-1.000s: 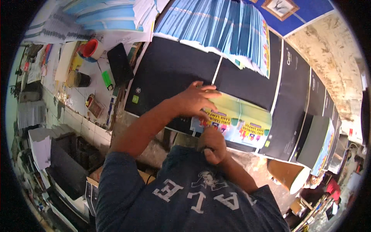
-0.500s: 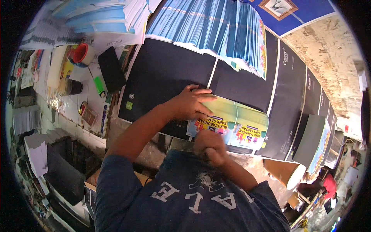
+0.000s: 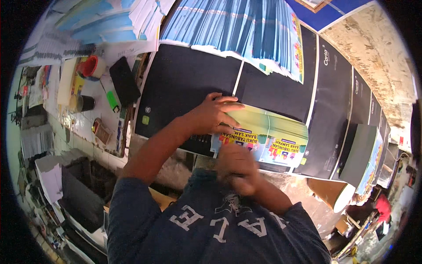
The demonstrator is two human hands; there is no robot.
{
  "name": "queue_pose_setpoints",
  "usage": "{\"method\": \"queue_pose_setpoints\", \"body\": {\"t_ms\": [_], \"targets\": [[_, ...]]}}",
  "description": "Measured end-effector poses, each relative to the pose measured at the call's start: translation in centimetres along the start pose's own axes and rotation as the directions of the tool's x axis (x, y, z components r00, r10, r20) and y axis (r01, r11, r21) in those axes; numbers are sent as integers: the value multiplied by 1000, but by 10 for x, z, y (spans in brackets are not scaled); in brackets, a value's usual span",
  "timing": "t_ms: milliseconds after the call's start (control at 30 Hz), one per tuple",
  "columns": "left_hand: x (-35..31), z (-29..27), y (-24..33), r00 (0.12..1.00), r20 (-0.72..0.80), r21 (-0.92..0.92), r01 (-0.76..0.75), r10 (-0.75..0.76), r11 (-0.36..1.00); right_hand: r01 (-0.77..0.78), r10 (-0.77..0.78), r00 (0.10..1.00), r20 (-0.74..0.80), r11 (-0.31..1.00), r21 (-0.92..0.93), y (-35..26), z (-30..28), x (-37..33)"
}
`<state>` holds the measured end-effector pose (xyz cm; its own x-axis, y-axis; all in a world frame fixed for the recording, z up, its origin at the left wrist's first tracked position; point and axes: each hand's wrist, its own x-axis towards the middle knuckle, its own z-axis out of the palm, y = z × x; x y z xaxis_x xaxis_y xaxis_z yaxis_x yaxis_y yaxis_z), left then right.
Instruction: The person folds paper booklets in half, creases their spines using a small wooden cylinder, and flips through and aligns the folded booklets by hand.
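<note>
A stack of printed booklets (image 3: 285, 152) with yellow, blue and white covers lies near the front edge of a black-covered table (image 3: 189, 75). My left hand (image 3: 216, 115) rests on the stack's left end, fingers spread and pressing down over its far left corner. At the stack's near edge, my right hand (image 3: 237, 169) is curled into a fist, blurred by motion. Whatever it may hold is hidden.
A long row of blue-edged booklets (image 3: 237, 35) stands at the back. To the left are a black phone (image 3: 124, 79), a green lighter (image 3: 112, 101), a red-rimmed cup (image 3: 90, 67) and a dark drink glass (image 3: 85, 103). Another booklet pile (image 3: 358, 158) sits right.
My right fist has shifted slightly toward me and left, still blurred. My left hand stays on the stack. The whole view has tilted a little.
</note>
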<state>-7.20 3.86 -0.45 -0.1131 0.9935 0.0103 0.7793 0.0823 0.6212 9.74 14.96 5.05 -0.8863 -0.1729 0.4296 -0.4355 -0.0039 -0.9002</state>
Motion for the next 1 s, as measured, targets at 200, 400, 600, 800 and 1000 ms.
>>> {"method": "queue_pose_setpoints", "body": {"t_ms": [200,400,600,800,1000], "targets": [[7,-6,5,999,34,-5,-2,2,1000,-30,38,998,53,987,-155,24,3,-20],[1,-4,2,999,47,49,18,-21,999,-1,11,998,70,989,-145,34,44,5],[9,-13,21,998,59,111,22,-28,994,19,-26,999,-33,979,-203,23,14,-10],[15,-23,28,979,164,88,107,-121,990,-53,65,964,-258,997,52,3,-2,-36],[14,-21,45,978,139,217,122,-154,969,-225,222,815,-535,972,60,-29,-54,-107]]}}
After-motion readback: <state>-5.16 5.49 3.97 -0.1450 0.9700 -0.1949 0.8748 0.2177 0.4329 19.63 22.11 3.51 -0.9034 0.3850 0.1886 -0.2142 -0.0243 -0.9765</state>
